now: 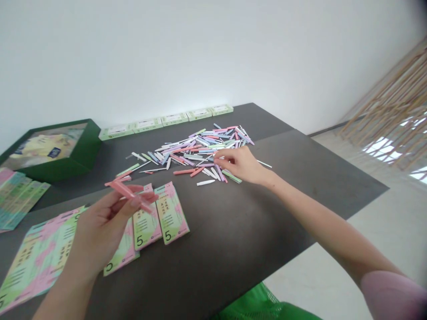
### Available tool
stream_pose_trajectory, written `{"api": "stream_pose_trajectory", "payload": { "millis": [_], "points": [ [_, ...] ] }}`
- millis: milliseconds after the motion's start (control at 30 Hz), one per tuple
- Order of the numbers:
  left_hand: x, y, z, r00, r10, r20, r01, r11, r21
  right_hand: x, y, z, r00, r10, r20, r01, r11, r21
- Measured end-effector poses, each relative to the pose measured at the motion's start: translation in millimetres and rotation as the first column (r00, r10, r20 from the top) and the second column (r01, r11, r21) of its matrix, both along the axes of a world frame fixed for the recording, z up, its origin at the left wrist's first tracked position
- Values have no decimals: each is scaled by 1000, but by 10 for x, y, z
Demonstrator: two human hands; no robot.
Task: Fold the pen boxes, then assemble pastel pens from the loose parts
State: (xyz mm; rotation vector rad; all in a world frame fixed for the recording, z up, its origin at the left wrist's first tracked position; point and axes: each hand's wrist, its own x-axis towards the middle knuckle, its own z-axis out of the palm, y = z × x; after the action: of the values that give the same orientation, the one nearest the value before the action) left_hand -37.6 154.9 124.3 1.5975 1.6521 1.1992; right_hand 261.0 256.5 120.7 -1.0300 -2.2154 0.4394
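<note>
My left hand (106,220) is closed around several pink pen pieces (128,192), pinched between thumb and fingers above the table. One piece crosses another, and a see-through part shows by my fingertips. Under and beside this hand lie pastel cardboard pen boxes (172,213) marked with a 5. My right hand (238,163) reaches to the near right side of a loose pile of pen parts (187,151), in pink, white, lilac, green and blue. Its thumb and fingertips are pinched together at the pile's edge, and what they hold is too small to make out.
A green box (78,153) with plastic packaging in it stands at the left back. Several pale green boxes (147,125) line the wall. More pastel boxes (20,198) lie at the far left. The dark table (240,235) ends at the right and front.
</note>
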Motion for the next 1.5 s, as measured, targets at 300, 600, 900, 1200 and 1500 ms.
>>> {"api": "stream_pose_trajectory", "payload": {
  "millis": [300, 600, 900, 1200, 1500],
  "points": [
    [-103, 191, -241, 676, -230, -701, 137, 973, -186, -598, -311, -174, 978, 207, 12, -196, 941, -276],
    [286, 1212, -178, 300, -521, -799, 195, 854, -483, -498, -525, -440, 933, 164, 320, -132, 984, -119],
    [524, 1327, -394, 197, -574, -795, 56, 816, -576, -196, -615, -456, 905, 102, 412, -73, 994, -86],
    [44, 1499, -378, 300, -451, -841, -28, 877, -480, -97, 306, -316, 798, -88, 596, 106, 994, 5],
    [241, 1727, -563, 329, -441, -835, -93, 865, -493, -530, 611, -470, 662, 49, 748, -54, 998, -17]
  ]
}}
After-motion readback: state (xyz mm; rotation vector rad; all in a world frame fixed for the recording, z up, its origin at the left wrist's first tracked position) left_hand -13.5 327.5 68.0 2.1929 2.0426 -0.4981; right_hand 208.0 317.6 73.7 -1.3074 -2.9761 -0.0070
